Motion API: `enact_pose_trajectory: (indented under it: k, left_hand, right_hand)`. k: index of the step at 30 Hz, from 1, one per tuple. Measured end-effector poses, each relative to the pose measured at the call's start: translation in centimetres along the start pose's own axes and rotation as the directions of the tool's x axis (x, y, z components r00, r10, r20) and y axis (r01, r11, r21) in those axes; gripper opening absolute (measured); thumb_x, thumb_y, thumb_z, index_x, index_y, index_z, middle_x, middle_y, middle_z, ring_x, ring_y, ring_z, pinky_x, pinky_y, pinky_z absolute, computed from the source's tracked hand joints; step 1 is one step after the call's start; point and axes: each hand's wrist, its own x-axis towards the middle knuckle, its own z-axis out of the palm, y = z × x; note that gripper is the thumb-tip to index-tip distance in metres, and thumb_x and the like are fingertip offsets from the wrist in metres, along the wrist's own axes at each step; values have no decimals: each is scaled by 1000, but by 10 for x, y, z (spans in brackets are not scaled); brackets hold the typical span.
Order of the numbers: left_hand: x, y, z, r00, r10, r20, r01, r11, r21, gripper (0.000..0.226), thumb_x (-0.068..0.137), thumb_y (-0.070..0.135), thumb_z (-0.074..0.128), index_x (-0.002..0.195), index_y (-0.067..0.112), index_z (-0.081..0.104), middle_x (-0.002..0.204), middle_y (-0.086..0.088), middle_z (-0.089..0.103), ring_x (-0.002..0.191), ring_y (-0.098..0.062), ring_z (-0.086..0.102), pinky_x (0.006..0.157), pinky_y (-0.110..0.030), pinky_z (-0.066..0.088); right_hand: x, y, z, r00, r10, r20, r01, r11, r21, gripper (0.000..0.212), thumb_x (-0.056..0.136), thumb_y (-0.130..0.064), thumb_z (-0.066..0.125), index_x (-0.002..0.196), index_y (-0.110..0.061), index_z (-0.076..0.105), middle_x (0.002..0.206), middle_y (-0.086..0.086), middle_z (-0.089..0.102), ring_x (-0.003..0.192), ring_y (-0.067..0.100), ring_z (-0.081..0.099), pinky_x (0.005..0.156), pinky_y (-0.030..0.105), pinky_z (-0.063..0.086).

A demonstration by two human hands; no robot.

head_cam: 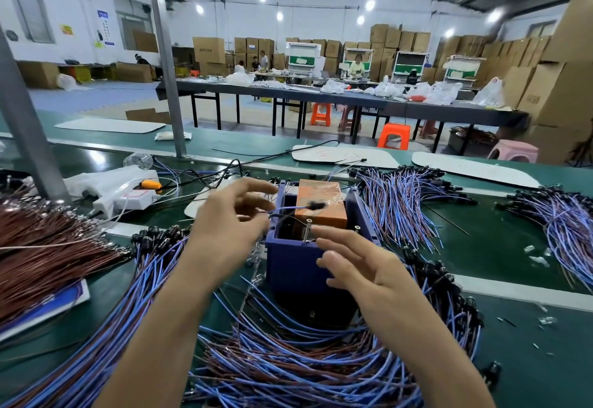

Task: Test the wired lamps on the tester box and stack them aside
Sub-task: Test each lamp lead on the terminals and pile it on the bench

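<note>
Wired lamps (pixel 288 359), blue and brown leads, lie heaped at near centre on the green bench (pixel 500 247) and wrap round the foot of the tester box (pixel 288 263). Right hand (pixel 362 266) is over the box's near right corner, fingers spread and relaxed, holding nothing; can't tell if it touches the rim. Left hand (pixel 231 218) is at the box's left wall, lightly pinching the lead of a single lamp (pixel 316 205), other fingers fanned out. Lamp head is blurred, up over the orange block (pixel 321 202) that sits in the box's far half. Brown wire bundle (pixel 48 240) lies at left. White power strip (pixel 128 199) is left of the box, farther back. More lamp bundles (pixel 401 195) lie right of the box. Far back: long tables (pixel 321 94), orange stool (pixel 394 135), stacked cartons (pixel 401 41).
</note>
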Motion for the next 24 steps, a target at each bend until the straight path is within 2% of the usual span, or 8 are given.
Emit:
enact_pose_trajectory:
  k: [3, 6, 9, 11, 13, 16, 20, 24]
  left_hand:
    - [-18, 25, 13, 969, 80, 236, -34, 981, -193, 41, 82, -10, 60, 100, 25, 68, 84, 4, 73, 78, -1, 67, 67, -11, 49]
    - [-26, 28, 33, 946, 63, 317, -1, 981, -194, 39, 85, -6, 60, 108, 25, 61, 91, -1, 67, 84, -6, 67, 76, -24, 57]
    - [-28, 22, 42, 883, -65, 465, 162, 971, -174, 28, 91, 9, 60, 115, 22, 52, 103, -6, 62, 75, -17, 67, 57, -30, 58]
    - [-26, 15, 39, 794, -81, 602, 162, 983, -81, 17, 95, 17, 56, 111, 22, 57, 100, -2, 69, 62, -14, 64, 47, -22, 47]
    - [-22, 9, 32, 744, -63, 666, 120, 992, -40, 12, 97, 20, 54, 101, 21, 65, 88, 1, 73, 51, -7, 55, 46, -16, 39]
    - [-12, 2, 15, 760, -74, 646, 91, 996, 6, 13, 94, 21, 59, 91, 21, 71, 76, 2, 73, 49, 0, 49, 47, -10, 37]
    - [0, -14, -12, 799, -144, 584, 90, 989, 120, 8, 86, 24, 67, 84, 21, 75, 74, -3, 73, 52, -1, 51, 48, -12, 38]
    - [4, -20, -29, 862, -162, 480, 203, 978, -35, 23, 65, 32, 75, 80, 15, 75, 72, -6, 72, 52, -6, 53, 48, -16, 42]
  right_hand:
    - [0, -5, 5, 997, -61, -50, 68, 987, 148, 33, 81, -42, 51, 112, -47, 64, 109, -24, 68, 106, 0, 63, 87, 22, 54]
    - [1, -8, 3, 976, -41, -216, 97, 961, 259, 26, 95, -15, 50, 104, -31, 68, 99, -11, 74, 92, 7, 70, 73, 17, 55]
    - [1, -4, -7, 904, 84, -420, 72, 937, 342, 28, 95, -3, 50, 92, -20, 72, 88, 0, 76, 80, 14, 72, 64, 18, 56]
    - [0, 1, -18, 837, 141, -529, 88, 919, 385, 22, 92, 0, 54, 88, -14, 70, 83, 4, 75, 75, 16, 72, 61, 20, 57]
    - [-1, 5, -30, 784, 168, -598, 138, 891, 432, 22, 89, 6, 54, 88, -11, 68, 79, 5, 74, 69, 16, 72, 59, 22, 57]
    - [-7, 14, -49, 724, 165, -670, 108, 932, 346, 30, 90, 10, 52, 88, -17, 67, 81, 1, 73, 62, 13, 70, 50, 20, 55]
    - [-16, 34, -70, 699, 139, -702, -152, 987, 45, 37, 91, 6, 55, 88, -28, 67, 90, -10, 72, 66, 13, 64, 44, 18, 50]
    - [-19, 40, -78, 678, 146, -721, -280, 958, -68, 44, 90, 10, 47, 89, -29, 67, 84, -13, 71, 52, 11, 56, 42, 16, 42]
